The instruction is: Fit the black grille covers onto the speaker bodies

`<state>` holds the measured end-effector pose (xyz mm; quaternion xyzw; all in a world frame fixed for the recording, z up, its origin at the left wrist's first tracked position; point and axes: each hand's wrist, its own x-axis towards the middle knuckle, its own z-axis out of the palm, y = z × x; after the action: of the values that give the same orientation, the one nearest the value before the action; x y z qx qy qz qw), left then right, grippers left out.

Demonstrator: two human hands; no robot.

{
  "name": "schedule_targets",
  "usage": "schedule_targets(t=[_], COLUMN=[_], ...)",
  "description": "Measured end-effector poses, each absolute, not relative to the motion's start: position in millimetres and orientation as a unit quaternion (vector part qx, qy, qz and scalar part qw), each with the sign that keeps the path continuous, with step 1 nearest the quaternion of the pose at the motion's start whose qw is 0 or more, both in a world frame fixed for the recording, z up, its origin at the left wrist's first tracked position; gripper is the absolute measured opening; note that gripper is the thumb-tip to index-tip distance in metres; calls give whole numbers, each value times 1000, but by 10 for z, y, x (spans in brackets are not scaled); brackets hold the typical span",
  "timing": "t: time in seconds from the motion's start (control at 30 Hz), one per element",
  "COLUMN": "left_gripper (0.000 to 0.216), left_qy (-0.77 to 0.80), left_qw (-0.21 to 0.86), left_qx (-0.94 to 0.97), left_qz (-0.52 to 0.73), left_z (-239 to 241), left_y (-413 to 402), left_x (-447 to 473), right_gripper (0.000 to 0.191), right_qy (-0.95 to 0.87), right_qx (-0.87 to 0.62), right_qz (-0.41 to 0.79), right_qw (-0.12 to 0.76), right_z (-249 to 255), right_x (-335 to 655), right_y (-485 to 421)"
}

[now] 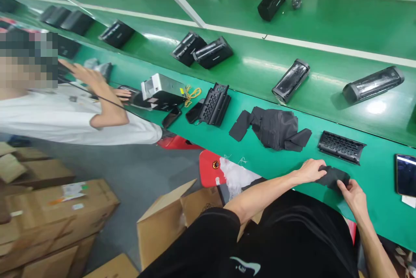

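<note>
Both my hands grip one small piece of black fabric (333,176) at the near edge of the green bench (253,156). My left hand (310,170) pinches its left end with fingers closed. My right hand (352,193) pinches its right end. Just beyond the fabric lies a black perforated grille (341,147). A heap of more black fabric pieces (273,128) lies to the left of the grille.
A stack of black grilles (212,104), a white-and-black box (162,89) and a phone (406,174) lie on the bench. Black speakers (290,80) (373,83) ride the green conveyor beyond. A co-worker in a white shirt (65,115) works at left. Cardboard boxes (48,217) stand on the floor.
</note>
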<state>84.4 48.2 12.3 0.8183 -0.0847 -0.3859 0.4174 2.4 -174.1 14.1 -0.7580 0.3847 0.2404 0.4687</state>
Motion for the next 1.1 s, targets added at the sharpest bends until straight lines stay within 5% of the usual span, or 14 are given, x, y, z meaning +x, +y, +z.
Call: schedule_targets(t=[0.5,0.63,0.73,0.87,1.1], left_gripper=[13,37,36,14,33], left_qy=[-136,-96,-79,-97,-95], left_qw=[350,344,352,381,524], left_qx=[915,926,924,907,807], left_qz=[-151,-118,-125,-152,-255], left_z=[185,87,30,55,400], left_y=[338,315,367,473,726], left_x=[1818,1907,1968,2086,1924], right_gripper=[48,68,80,73,56], right_qy=[268,276,241,196,227], right_qx=[-897,-907,-910,-901,-812], right_qz=[95,28,-2,-9,96], right_qw=[339,317,338,386,529], right_z=[254,168,157,238,595], right_x=[1142,1280,1365,1481,1111], right_y=[-2047,-2136,-2171,-2207,-2317])
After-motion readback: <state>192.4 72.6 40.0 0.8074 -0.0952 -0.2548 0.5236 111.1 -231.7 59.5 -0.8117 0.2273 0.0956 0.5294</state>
